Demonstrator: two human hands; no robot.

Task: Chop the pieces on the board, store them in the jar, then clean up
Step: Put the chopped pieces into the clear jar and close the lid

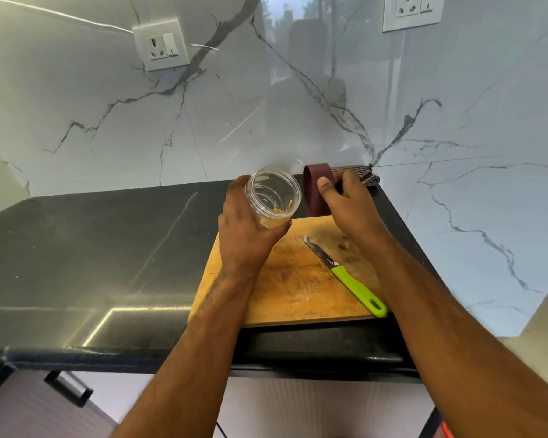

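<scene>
Black stone, polished and faintly streaked, made up the desk [92, 248], backed by glossy white marble walls [108, 105] veined in grey. On the desk lay a flat wooden board [291, 289], rectangular, its grain scuffed and stained from cutting, with a few small scraps near its far right. A knife [345, 273] rested diagonally on it, steel blade smeared, handle smooth lime-green plastic with a hanging slot. Above the board's far edge the left hand [244, 229] wrapped its fingers round the jar [274, 196], a clear, thin-walled plastic cylinder with a threaded rim, tipped toward the right and holding a few yellowish chopped pieces [282, 210]. It looked light and rigid, a little slick, probably best gripped round the body below the threads. The right hand [345, 200] pinched the lid [317, 189], a maroon round cap with a deep skirt, just beside the jar's mouth. Behind it lay a folded striped cloth [364, 175].
</scene>
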